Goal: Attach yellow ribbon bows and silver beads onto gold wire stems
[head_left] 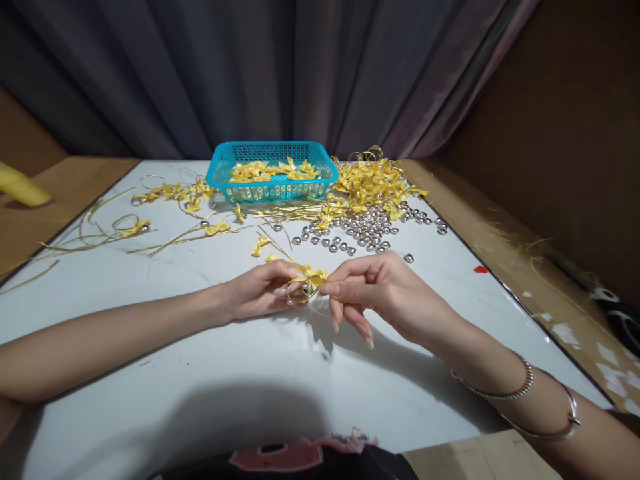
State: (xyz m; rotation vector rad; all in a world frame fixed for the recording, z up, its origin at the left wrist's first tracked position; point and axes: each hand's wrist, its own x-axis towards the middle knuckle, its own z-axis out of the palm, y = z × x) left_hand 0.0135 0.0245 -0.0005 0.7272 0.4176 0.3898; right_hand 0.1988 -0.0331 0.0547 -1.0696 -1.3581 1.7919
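Observation:
Above the near middle of the white table, my left hand (267, 287) pinches a yellow ribbon bow (316, 275). A loop of gold cord (295, 301) and a small silver bead (305, 288) hang at the bow, beside my left fingertips. From the right, my right hand (385, 293) closes thumb and forefinger on the gold cord at the bow's right edge; its other fingers curl loosely below. Exactly how the cord passes through the bow is hidden by the fingers. Just beyond my left hand lie loose yellow bows (260, 246).
A blue plastic basket (273, 193) with yellow bows stands at the back. Right of it are a heap of corded bows (373, 180) and many silver beads (370, 227). Gold cords (90, 233) spread over the left side. A yellow roll (23, 187) lies far left.

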